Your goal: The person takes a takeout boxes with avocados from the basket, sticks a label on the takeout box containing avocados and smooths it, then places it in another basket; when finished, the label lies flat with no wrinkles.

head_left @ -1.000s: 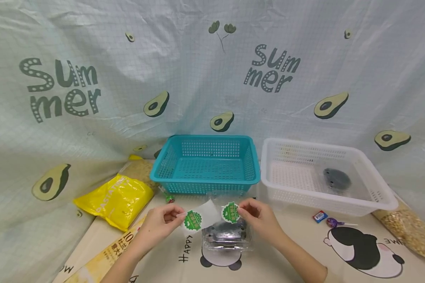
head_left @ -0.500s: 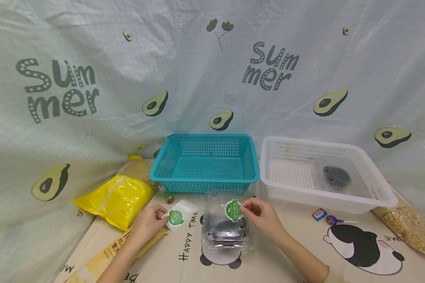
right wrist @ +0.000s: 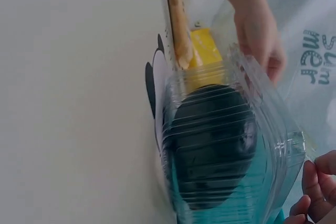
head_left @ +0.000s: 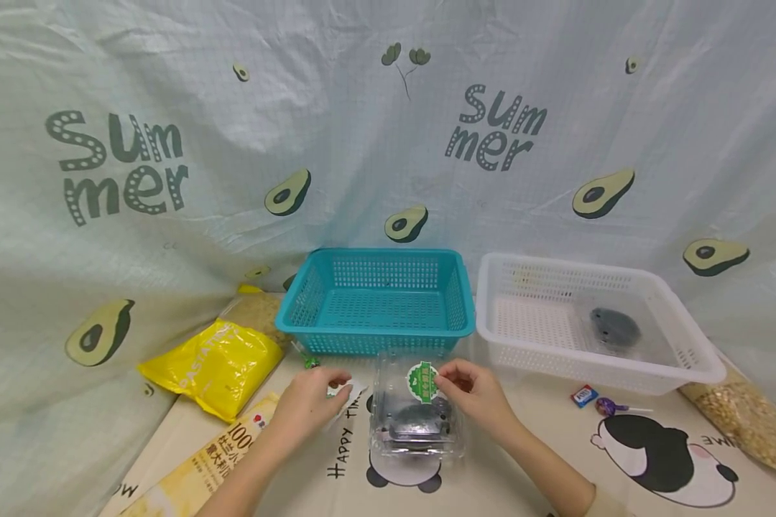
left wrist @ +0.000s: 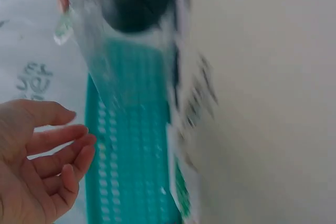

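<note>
My right hand [head_left: 475, 391] pinches the edge of a round green-and-white sticker [head_left: 422, 382] between thumb and finger, over the lid of a clear plastic clamshell box [head_left: 417, 449]. Inside the box sits a dark, smooth, rounded object [right wrist: 210, 145]. My left hand [head_left: 310, 402] is left of the box, its fingers loosely bent with nothing between them, as the left wrist view shows. A white backing sheet [head_left: 357, 390] bearing another green sticker [left wrist: 181, 192] lies on the table under that hand, which partly hides it in the head view.
A teal basket [head_left: 375, 333] stands behind the box. To its right, a white basket [head_left: 582, 355] contains another clear box with a dark object. A yellow bag [head_left: 216, 366] and a pasta pack [head_left: 200, 467] lie left; small sweets [head_left: 584, 396] and a grain bag [head_left: 744, 424] lie right.
My left hand carried the backing sheet left, away from the box, lowered it to the table and let go. My right hand stayed over the lid with the sticker.
</note>
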Action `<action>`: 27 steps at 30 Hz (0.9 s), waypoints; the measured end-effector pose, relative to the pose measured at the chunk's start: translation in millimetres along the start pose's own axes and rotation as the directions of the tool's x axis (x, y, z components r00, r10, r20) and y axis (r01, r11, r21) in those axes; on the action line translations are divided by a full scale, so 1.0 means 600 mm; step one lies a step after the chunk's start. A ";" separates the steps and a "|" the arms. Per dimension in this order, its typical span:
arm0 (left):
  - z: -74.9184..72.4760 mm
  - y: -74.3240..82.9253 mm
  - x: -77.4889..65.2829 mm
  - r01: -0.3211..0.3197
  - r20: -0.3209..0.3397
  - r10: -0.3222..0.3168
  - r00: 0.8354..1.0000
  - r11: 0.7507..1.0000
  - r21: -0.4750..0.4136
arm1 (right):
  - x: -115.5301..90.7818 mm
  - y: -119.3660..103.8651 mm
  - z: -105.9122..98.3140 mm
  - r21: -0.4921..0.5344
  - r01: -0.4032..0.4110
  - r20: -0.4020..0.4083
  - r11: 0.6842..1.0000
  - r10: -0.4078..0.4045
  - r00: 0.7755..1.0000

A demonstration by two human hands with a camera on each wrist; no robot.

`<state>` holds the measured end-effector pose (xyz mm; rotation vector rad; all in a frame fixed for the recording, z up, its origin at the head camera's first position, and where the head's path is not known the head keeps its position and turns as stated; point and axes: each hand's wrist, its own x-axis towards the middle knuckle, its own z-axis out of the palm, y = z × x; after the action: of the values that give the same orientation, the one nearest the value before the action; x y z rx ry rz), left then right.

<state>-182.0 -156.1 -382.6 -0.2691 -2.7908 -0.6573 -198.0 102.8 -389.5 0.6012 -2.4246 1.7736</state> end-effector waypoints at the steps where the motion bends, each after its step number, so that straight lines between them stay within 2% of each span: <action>1: 0.000 0.013 0.003 -0.025 0.001 0.025 1.000 0.999 -0.036 | -0.001 -0.007 0.001 -0.002 0.001 0.002 1.000 -0.001 1.000; 4: 0.005 0.046 0.011 -0.100 0.001 0.101 0.995 0.988 -0.114 | 0.002 -0.012 0.006 -0.033 0.010 0.003 0.999 -0.010 1.000; 7: 0.015 0.070 0.020 -0.149 0.013 0.153 0.988 0.973 -0.175 | 0.007 -0.001 0.011 -0.066 0.029 -0.004 0.997 -0.029 1.000; 10: 0.027 0.085 0.026 -0.163 0.027 0.173 0.985 0.961 -0.224 | 0.011 0.013 0.015 -0.103 0.079 -0.010 0.992 -0.080 0.997; 14: 0.041 0.091 0.030 -0.142 0.022 0.153 0.988 0.953 -0.266 | 0.013 0.023 0.020 -0.211 0.186 -0.029 0.960 -0.196 0.980; 17: 0.049 0.090 0.033 -0.134 0.025 0.144 0.989 0.961 -0.241 | 0.015 0.030 0.022 -0.323 0.253 -0.038 0.912 -0.279 0.959; 21: 0.057 0.087 0.037 -0.139 0.043 0.147 0.988 0.978 -0.153 | 0.018 0.039 0.026 -0.424 0.309 -0.018 0.851 -0.349 0.937; 24: 0.061 0.085 0.039 -0.154 0.023 0.156 0.988 0.985 -0.075 | 0.020 0.044 0.028 -0.449 0.300 -0.017 0.842 -0.344 0.939; 27: 0.065 0.083 0.040 -0.168 -0.011 0.168 0.986 0.985 -0.023 | 0.022 0.047 0.029 -0.446 0.258 -0.032 0.857 -0.303 0.952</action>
<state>-201.4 -91.6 -388.7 -0.4995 -2.7148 -0.6499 -217.6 90.5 -416.6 0.7408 -2.3967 1.0692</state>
